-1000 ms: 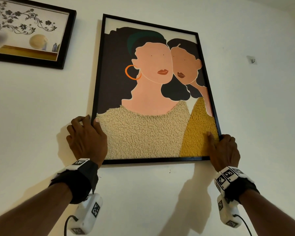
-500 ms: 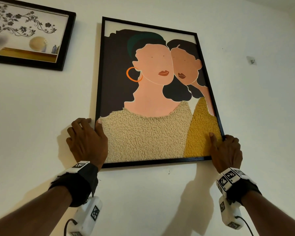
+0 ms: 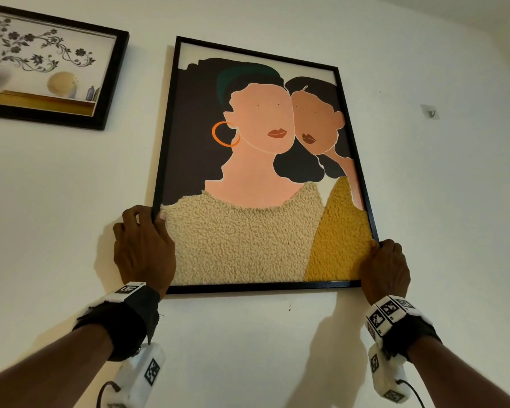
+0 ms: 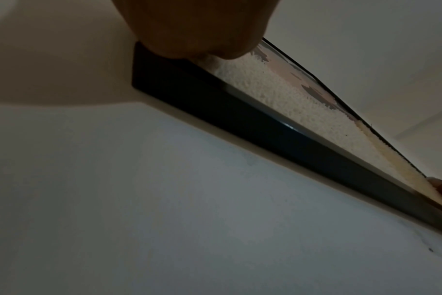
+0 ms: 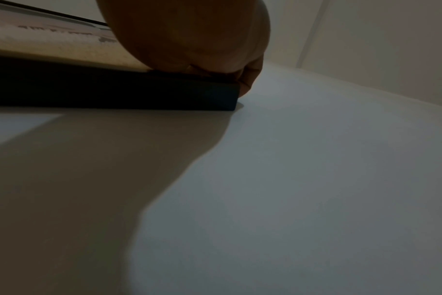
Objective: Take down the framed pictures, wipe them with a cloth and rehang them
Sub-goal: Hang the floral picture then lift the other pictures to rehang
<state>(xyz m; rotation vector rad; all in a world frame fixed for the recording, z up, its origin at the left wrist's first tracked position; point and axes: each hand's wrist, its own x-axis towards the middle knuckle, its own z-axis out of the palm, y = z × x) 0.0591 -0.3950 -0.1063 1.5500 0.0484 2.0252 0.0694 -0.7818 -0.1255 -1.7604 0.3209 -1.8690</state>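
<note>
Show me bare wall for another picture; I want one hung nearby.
Bare wall runs right of the portrait, around a small hook, and below its bottom edge. The strip between the portrait and the floral picture is narrow.

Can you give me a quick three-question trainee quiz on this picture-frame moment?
1. True or false: the left hand grips the large portrait frame.
2. Which corner does the right hand hold? A top right, B bottom right, C bottom left.
3. What sits on the wall to the right of the portrait?

Key: 1 true; 2 B; 3 an empty hook.
</note>
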